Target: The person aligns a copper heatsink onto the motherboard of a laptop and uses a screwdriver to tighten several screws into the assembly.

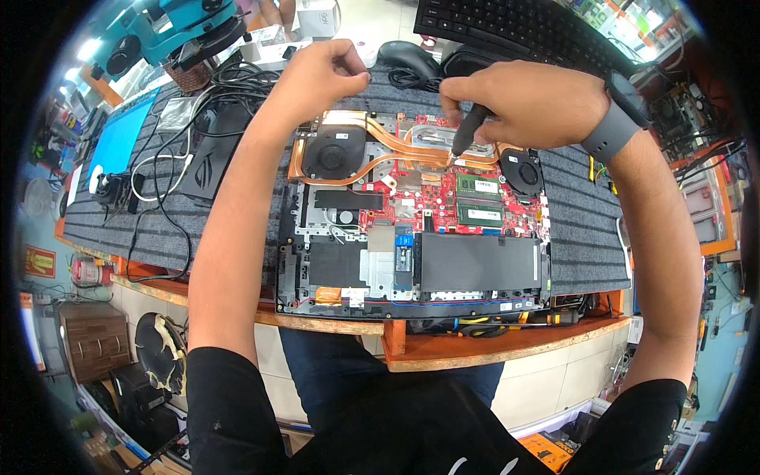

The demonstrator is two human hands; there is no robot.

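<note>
An opened laptop (480, 261) lies on a striped grey mat, showing a red circuit board, copper heat pipes, two fans, two memory sticks and a battery. My right hand (522, 103) grips a black screwdriver (469, 129), its tip down at the heat pipes (419, 156) right of the middle, above the memory sticks. My left hand (321, 79) is raised over the back edge near the left fan (332, 150), thumb and fingers pinched together; whatever they hold, if anything, is too small to make out.
A black keyboard (514, 32) and mouse (404, 57) sit behind the laptop. A teal microscope (174, 28), tangled cables, a black power adapter (207, 168) and a blue mat (127, 134) lie left. Another person's hand (275, 14) shows at the top. The orange bench edge (475, 356) crosses in front.
</note>
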